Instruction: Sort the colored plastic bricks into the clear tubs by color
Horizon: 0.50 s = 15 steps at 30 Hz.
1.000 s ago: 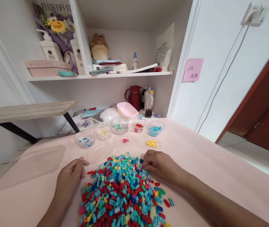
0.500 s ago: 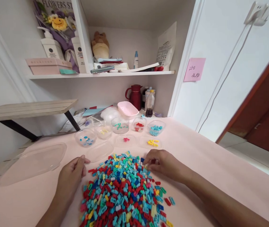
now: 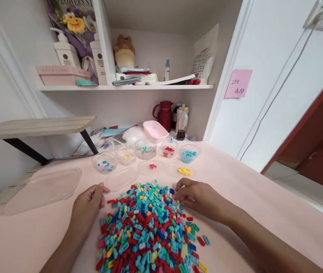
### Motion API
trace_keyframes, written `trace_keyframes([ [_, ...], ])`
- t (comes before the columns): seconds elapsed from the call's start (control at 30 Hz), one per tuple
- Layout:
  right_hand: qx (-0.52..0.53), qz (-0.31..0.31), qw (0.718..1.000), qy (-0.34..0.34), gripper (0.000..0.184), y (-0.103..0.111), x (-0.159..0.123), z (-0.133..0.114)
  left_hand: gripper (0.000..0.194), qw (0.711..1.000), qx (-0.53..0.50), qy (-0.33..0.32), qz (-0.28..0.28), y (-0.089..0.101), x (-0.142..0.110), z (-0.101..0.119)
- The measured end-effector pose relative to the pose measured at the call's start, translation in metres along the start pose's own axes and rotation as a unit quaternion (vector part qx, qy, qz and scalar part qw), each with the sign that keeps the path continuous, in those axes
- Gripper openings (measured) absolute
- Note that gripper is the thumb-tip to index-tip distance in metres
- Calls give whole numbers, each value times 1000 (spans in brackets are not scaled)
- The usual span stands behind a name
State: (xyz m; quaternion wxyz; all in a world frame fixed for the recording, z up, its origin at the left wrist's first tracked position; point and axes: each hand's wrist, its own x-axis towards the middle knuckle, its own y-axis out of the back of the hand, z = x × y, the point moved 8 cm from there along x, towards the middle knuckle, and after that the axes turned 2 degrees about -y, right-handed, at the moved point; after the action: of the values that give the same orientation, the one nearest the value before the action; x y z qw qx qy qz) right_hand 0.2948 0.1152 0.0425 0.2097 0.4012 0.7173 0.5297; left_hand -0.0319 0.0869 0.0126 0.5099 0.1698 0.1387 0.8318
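Note:
A large heap of small toy building bricks (image 3: 147, 227), mostly light blue and red with some yellow, green and dark blue, spreads over the pink tabletop. At the heap's upper right edge is my right hand (image 3: 197, 195), its fingers curled down. A dark blue brick (image 3: 172, 191) lies right by its fingertips; whether they grip anything is hidden. My left hand (image 3: 89, 203) rests on the table just left of the heap, thumb and fingers pressed together. Anything inside it is out of sight. Behind the heap, a flat clear lid (image 3: 121, 179) lies near the left fingertips.
Clear tubs hold sorted bricks: blue (image 3: 104, 163), pale yellow (image 3: 125, 154), green (image 3: 145, 149), red (image 3: 169, 148) and light blue (image 3: 189, 153). Shallow lids carry pink (image 3: 152, 167) and yellow bricks (image 3: 184, 171). A pink basin (image 3: 155, 131) and red jug (image 3: 165, 116) stand behind.
The view has shifted slightly, moving the scene a little within the frame. Both hands keep nearly the same places beside the heap, and the right fingers have shifted slightly.

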Motion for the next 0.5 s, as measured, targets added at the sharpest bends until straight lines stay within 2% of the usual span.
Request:
trace_keyframes([
  [0.3,18,5,1000,18,29,3,1,-4,46,1000,12,-10,5,2,0,2],
  [0.5,81,-1,997,17,23,0,2,-4,45,1000,-15,-17,5,2,-1,4],
])
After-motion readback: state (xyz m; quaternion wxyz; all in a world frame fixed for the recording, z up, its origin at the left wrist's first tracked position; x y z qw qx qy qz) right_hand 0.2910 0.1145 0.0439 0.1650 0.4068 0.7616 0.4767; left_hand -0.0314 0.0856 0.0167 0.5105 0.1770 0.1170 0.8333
